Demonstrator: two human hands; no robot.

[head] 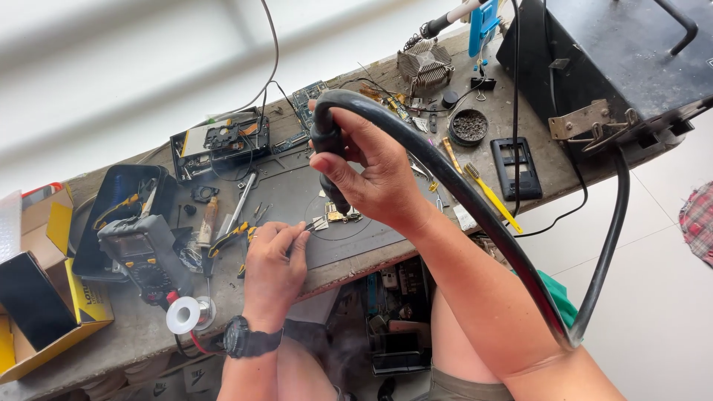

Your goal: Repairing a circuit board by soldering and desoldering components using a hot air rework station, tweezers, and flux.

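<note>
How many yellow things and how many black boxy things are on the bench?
Yellow: 2, a yellow brush and a yellow cardboard box.
Black and boxy: 3, a big black metal box, a black tray and a black frame.
Total: 5.

The hose (475, 200) is black, the mat (297, 200) grey. At lower left sit a yellow-and-black box (74, 304) and a white solder spool (183, 315). A red-checked cloth (698, 223) shows at the right edge.

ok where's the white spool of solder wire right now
In the head view, the white spool of solder wire lies at the bench's near edge, lower left, just left of the left wrist's black watch and below the dark handheld multimeter.
</note>
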